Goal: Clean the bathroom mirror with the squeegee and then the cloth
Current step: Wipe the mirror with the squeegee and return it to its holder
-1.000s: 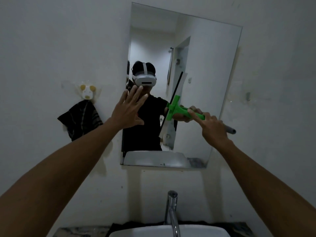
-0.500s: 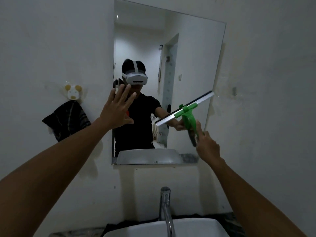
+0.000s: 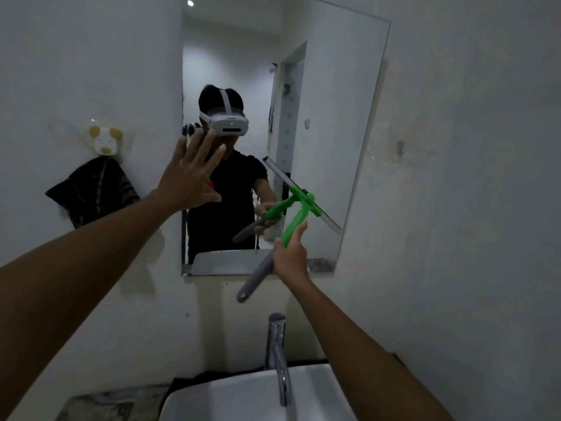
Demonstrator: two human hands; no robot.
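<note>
A tall rectangular mirror (image 3: 340,117) hangs on the white wall above the basin. My right hand (image 3: 290,257) grips the green squeegee (image 3: 299,215) by its handle, whose grey end sticks out down-left below my fist. The blade lies against the lower right of the glass, slanting down to the right. My left hand (image 3: 192,174) is spread open with fingers apart at the mirror's left edge, holding nothing. A dark cloth (image 3: 91,191) hangs from a wall hook to the left of the mirror.
A white basin (image 3: 243,399) with a chrome tap (image 3: 277,354) stands below, at the bottom of the view. A pale animal-shaped hook (image 3: 104,139) holds the cloth. A dark countertop (image 3: 100,404) borders the basin on the left. A person's reflection fills the mirror's lower left.
My right hand has turned the squeegee and lowered it: the blade swung from near upright to slanting down-right on the lower glass. The left hand stays spread at the mirror's left edge.
</note>
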